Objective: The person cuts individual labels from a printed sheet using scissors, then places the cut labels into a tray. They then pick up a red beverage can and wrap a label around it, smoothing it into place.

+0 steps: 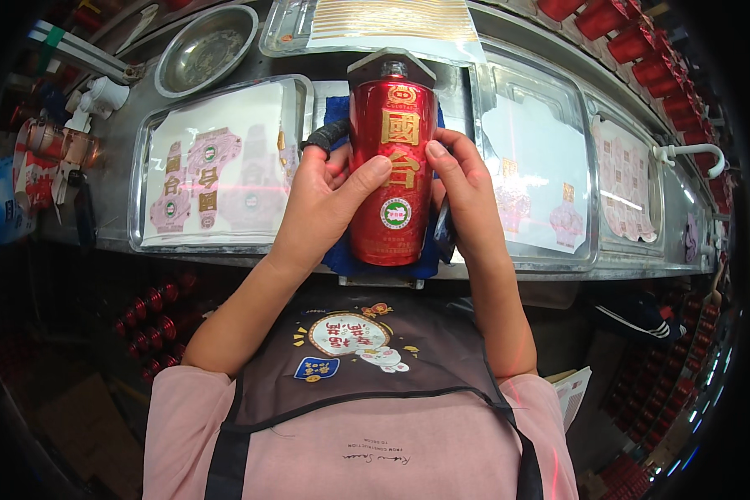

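Note:
A glossy red bottle [392, 231] with gold characters and a round green-and-white emblem lies in front of me over a blue cloth [430, 270], its neck pointing away. My left hand [331, 194] holds its left side, thumb on the front; a black wrap covers one finger. On the other side my right hand [462, 181] touches the edge with thumb and fingers, and a dark object, not clearly seen, is by its palm. Printed transfer sheets [237, 212] rest in a clear tray [139, 181] at the left, and more sheets [537, 137] in a tray [590, 162] at the right.
A metal bowl [162, 69] stands at the back left. Gold-striped sheets [394, 25] lie in a tray at the back. Farther right are another tray of sheets [625, 181] and a white hooked pipe [694, 150]. Several red bottles [631, 47] line the back right.

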`<state>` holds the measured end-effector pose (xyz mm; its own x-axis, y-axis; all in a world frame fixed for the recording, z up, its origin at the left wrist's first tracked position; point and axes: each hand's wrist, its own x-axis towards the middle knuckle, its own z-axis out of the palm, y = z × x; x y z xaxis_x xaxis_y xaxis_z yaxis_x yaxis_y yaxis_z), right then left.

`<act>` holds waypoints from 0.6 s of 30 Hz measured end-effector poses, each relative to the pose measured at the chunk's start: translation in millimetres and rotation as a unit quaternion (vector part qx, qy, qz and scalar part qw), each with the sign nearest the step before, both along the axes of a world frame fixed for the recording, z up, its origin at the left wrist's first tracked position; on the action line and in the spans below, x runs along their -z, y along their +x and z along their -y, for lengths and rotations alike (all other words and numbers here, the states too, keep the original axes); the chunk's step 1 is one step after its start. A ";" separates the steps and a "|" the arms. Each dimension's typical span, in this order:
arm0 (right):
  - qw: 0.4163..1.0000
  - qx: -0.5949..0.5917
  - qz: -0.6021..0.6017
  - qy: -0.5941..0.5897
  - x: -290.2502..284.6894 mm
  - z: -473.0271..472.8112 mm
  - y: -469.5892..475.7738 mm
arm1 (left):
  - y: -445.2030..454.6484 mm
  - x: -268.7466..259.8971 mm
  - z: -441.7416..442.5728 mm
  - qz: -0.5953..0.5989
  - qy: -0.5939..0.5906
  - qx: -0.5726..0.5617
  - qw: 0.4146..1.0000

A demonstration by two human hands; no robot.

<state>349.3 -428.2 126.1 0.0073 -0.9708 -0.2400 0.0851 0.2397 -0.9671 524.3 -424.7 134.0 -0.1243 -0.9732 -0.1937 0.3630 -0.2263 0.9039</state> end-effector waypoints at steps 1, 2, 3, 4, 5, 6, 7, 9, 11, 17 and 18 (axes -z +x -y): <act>1.000 -0.002 -0.007 -0.001 -0.2 0.4 -0.1 | 1.8 3.1 1.2 0.012 -0.006 0.001 1.000; 1.000 -0.004 -0.013 -0.002 -0.1 0.6 0.0 | 2.9 4.9 2.7 0.023 -0.011 0.002 1.000; 1.000 -0.001 -0.006 0.001 -0.8 1.0 0.4 | 2.2 2.0 5.7 0.014 -0.008 -0.001 1.000; 1.000 0.002 0.002 0.003 -1.3 1.2 0.9 | 0.7 -3.8 9.1 0.004 -0.005 -0.005 1.000; 1.000 0.010 0.009 0.003 -1.5 1.0 2.0 | -0.8 -6.9 11.6 -0.005 -0.002 -0.009 1.000; 1.000 0.019 0.017 0.003 -2.0 0.6 4.1 | -1.6 -7.1 13.1 -0.009 -0.003 -0.010 1.000; 0.999 0.028 0.026 0.002 -2.3 0.7 5.8 | -2.3 -7.1 14.4 -0.014 -0.004 -0.012 1.000; 1.000 0.023 -0.013 -0.005 -2.3 1.0 7.7 | -2.3 -7.3 15.0 -0.008 0.002 -0.007 1.000; 0.999 0.020 -0.035 -0.012 -2.7 1.6 7.7 | -1.9 -7.4 14.9 0.013 0.015 0.004 1.000; 1.000 0.013 -0.028 0.006 -5.6 -0.4 5.4 | -0.2 -2.1 14.6 0.017 0.012 0.012 1.000; 1.000 0.009 -0.013 0.013 -3.4 -0.2 3.0 | 0.6 -0.9 12.5 0.014 0.015 0.007 1.000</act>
